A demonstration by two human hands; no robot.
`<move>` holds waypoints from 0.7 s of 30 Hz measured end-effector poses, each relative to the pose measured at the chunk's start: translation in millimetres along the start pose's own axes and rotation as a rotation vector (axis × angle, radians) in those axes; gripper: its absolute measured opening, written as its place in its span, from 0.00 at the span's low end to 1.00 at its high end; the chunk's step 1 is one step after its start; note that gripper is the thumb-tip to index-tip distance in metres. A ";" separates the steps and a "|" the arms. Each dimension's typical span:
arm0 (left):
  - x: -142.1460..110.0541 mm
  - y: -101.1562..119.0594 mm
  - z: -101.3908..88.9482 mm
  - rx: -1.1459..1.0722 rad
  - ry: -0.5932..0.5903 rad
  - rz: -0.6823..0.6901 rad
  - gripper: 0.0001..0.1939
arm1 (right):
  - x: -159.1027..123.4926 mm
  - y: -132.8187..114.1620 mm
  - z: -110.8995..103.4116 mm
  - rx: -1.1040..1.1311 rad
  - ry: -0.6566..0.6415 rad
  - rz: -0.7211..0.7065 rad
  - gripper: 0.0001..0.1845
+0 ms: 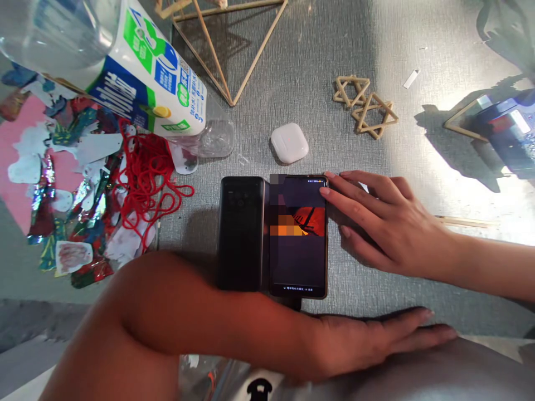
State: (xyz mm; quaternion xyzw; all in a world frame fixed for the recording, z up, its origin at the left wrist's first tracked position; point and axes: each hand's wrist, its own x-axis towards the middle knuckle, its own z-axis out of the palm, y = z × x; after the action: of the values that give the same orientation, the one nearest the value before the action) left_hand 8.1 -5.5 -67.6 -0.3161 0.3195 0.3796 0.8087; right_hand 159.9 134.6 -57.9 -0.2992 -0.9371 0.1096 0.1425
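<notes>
A smartphone (301, 262) lies on the grey cloth with its screen lit, showing a dark picture with an orange patch, part of it pixelated. My right hand (384, 220) rests at its right edge, fingers stretched out, with fingertips touching the upper right side. Close against the phone's left is a black box-shaped device (240, 234), possibly a power bank. My left forearm crosses in front of both. At the near table edge, my left hand (363, 345) lies flat with its fingers extended and nothing visible in it. A white earbud case (289, 142) sits just beyond the phone.
A large labelled plastic bottle (154, 83) lies at left, near red string (146, 172) and shiny scraps (62, 203). A wooden stick frame (232, 92) stands behind. Two small stick stars (375, 115) lie at back right. A blue object (512, 131) is at far right.
</notes>
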 end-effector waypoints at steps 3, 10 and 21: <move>3.0 -8.3 0.7 -0.274 -0.047 -0.180 0.19 | 0.2 -0.1 -0.2 0.005 0.002 -0.005 0.34; -6.7 8.6 10.6 0.426 -0.368 -0.512 0.23 | 0.1 -0.5 0.1 0.005 0.006 0.000 0.34; -8.7 12.1 11.5 0.724 -0.566 -0.310 0.31 | 0.3 0.1 -0.3 -0.012 0.011 -0.013 0.33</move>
State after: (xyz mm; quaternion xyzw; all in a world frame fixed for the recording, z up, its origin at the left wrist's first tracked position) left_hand -3.0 5.8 -57.4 0.0573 0.1477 0.1903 0.9689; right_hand 159.9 134.8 -57.6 -0.2944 -0.9389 0.1014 0.1464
